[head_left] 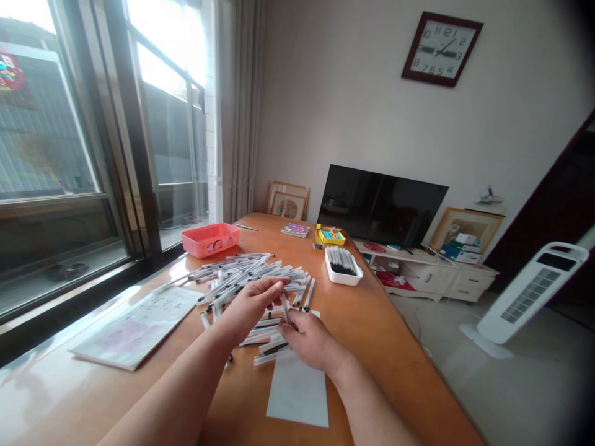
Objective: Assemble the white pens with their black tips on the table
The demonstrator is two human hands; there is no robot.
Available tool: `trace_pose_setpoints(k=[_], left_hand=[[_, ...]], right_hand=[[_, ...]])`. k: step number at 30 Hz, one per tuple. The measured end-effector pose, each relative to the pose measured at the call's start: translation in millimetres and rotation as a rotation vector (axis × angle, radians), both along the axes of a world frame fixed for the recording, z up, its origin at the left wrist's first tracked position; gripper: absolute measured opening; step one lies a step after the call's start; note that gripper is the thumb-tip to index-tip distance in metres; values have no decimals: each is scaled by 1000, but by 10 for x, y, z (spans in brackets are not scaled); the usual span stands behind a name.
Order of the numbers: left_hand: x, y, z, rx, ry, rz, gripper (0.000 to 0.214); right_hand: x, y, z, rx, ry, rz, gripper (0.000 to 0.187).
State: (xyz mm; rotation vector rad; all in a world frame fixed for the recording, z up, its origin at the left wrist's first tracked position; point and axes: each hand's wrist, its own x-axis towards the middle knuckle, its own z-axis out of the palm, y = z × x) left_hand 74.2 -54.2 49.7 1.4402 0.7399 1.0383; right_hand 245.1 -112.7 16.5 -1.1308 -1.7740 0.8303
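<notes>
Between my two hands is a pen point(285, 308) with a clear whitish barrel, tilted slightly. My left hand point(255, 302) pinches its upper end between thumb and fingertips. Around its lower end the fingers of my right hand point(309, 334) are closed. A loose pile of similar pens point(251, 272) with black parts spreads on the table beyond and under my hands. Below my right hand lies a blank white sheet of paper point(297, 390), partly covered by that hand and some pen parts.
A white tray of upright-packed pens point(344, 279) stands at the right edge of the wooden table point(372, 347). A pink basket point(210, 241) sits at the far left, a booklet point(134, 328) nearer. Farther back are a yellow box point(331, 235) and a colourful book point(295, 230).
</notes>
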Motion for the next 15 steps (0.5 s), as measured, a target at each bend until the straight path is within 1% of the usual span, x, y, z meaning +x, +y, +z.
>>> trace_pose_setpoints(k=[3, 6, 9, 12, 15], left_hand=[[-5, 60, -59, -29, -79, 8, 36], [-32, 129, -103, -82, -185, 116, 36], [-70, 175, -112, -138, -274, 212, 38], [-89, 191, -104, -151, -298, 225, 40], [-79, 189, -104, -131, -241, 203, 40]], right_hand=[[20, 13, 13, -70, 67, 13, 24], [59, 46, 9, -143, 174, -9, 37], [97, 89, -2, -210, 331, -88, 45], [143, 132, -7, -294, 511, -161, 47], [196, 171, -11, -335, 666, -217, 46]])
